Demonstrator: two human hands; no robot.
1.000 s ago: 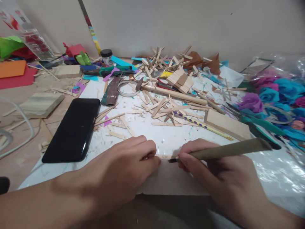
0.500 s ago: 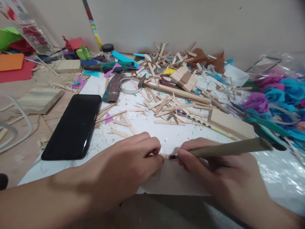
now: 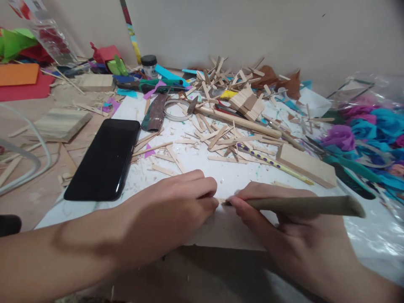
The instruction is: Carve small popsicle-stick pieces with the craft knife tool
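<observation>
Near the front edge of the white work surface [image 3: 227, 229], my left hand [image 3: 176, 210] is closed in a pinch on a small wooden stick [image 3: 221, 200], of which only a pale tip shows. My right hand [image 3: 293, 235] is wrapped round a wooden-handled carving tool [image 3: 306, 205], low like a pencil. Its handle points right, and its short dark tip meets the stick between my two hands. My fingers hide most of the blade.
Beyond my hands lie scattered craft sticks [image 3: 221, 136], a hammer [image 3: 236, 120], a tape roll [image 3: 178, 110] and a patterned pencil [image 3: 274, 163]. A black phone [image 3: 104, 160] lies left. Wooden block [image 3: 306, 165], green-handled scissors [image 3: 353, 170] and paper flowers [image 3: 362, 126] are right.
The tool's tip has moved slightly left, closer to my left fingers, and its handle now lies more level. The whole view has shifted a little.
</observation>
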